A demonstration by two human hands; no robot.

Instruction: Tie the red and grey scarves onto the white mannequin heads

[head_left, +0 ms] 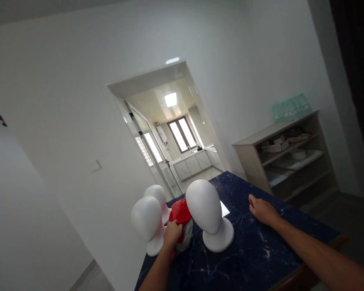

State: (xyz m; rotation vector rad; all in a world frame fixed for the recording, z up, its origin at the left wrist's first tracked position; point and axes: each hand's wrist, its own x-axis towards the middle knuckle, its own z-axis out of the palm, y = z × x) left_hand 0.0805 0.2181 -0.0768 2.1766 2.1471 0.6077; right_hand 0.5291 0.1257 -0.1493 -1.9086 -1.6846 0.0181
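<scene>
Left hand [172,233] grip closed on red cloth [180,212], right hand [261,209] loosely curled, empty, on table [261,250].

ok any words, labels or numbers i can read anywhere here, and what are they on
None can be read.
Boxes on the shelf unit: any print is too small and blurred.
Mannequin heads, the red cloth in the left hand and the dark marbled table: no lettering shows.

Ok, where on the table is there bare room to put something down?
The dark blue marbled tabletop is bare between the large white foam mannequin head and the right hand, and nearer. It is crowded at the far left: two smaller white heads, red cloth, left hand.
</scene>
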